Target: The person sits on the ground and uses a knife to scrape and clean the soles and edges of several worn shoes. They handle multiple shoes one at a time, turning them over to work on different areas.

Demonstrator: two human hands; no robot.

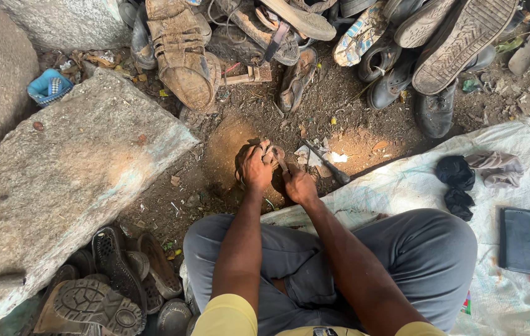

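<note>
Brown sandal (244, 163) gripped by left fingers (256, 163), tool (282, 164) in right hand (300, 186)

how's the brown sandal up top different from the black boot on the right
The sandal is tan, dusty and built of open woven straps; the boot is black and closed all over. The sandal lies beside the stone slab, left of the hands; the boot sits near the white sheet, right of them. The sandal looks wider and flatter, the boot taller. Both are worn and lie on the dirt in the pile, untouched by either hand.
</note>
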